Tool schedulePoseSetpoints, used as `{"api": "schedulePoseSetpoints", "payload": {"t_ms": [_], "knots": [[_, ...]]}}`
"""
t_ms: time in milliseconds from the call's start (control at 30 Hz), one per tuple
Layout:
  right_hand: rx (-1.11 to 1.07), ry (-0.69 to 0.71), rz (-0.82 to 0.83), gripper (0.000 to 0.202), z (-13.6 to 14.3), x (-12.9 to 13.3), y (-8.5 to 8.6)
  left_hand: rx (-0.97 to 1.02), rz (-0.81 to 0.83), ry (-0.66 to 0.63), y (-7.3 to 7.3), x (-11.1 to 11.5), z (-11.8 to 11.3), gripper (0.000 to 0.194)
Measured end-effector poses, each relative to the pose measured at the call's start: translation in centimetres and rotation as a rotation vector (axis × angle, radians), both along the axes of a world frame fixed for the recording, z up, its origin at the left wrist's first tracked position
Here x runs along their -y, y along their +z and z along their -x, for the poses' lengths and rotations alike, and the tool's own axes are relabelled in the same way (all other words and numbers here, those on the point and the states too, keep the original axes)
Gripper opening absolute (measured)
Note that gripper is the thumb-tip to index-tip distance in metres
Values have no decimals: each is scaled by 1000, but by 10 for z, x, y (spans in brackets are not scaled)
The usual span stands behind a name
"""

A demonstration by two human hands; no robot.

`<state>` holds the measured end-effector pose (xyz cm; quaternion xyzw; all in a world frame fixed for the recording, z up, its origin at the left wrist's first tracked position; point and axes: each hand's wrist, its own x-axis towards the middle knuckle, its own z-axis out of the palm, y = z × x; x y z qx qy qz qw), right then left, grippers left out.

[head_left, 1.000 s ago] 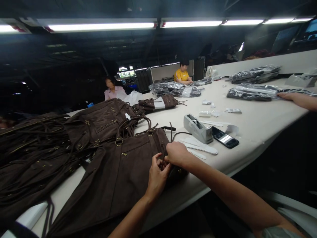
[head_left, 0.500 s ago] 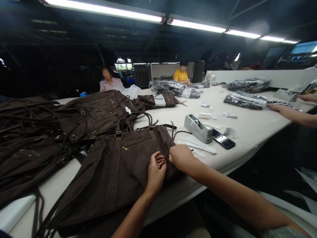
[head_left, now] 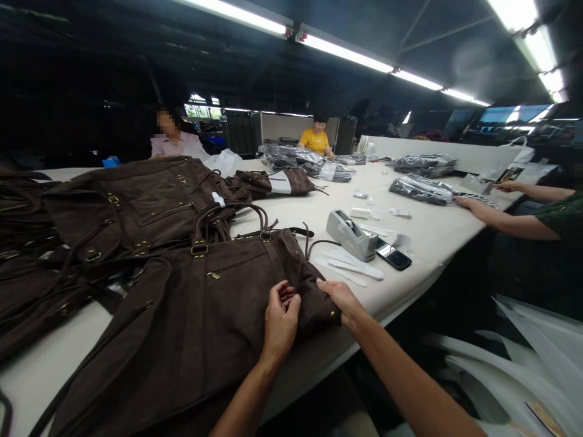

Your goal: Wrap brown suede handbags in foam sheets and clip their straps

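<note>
Strip lights (head_left: 346, 52) hung above a pale counter (head_left: 432, 243), where the brown bag (head_left: 232, 321) stretched lengthwise leftward from the right hand (head_left: 341, 300), which touched its nearer end, past the left hand (head_left: 280, 318), slightly apart and half-curled over its front, either grip being indeterminable.

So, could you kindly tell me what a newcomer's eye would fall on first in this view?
Probably the big dark brown handbag in the foreground, with the left hand over its front and the right hand at its right end. Next might come the grey tape dispenser beyond the hands, a black smartphone just to its right. Farther back, the person in the bright yellow shirt stands out against the dark room.
</note>
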<state>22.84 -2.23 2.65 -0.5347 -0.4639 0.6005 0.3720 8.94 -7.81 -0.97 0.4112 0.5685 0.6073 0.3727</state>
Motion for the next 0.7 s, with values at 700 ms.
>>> {"api": "schedulePoseSetpoints", "payload": {"t_ms": [700], "knots": [[896, 71, -858, 37, -27, 19, 2, -1054, 196, -556, 26, -27, -16, 64]]}}
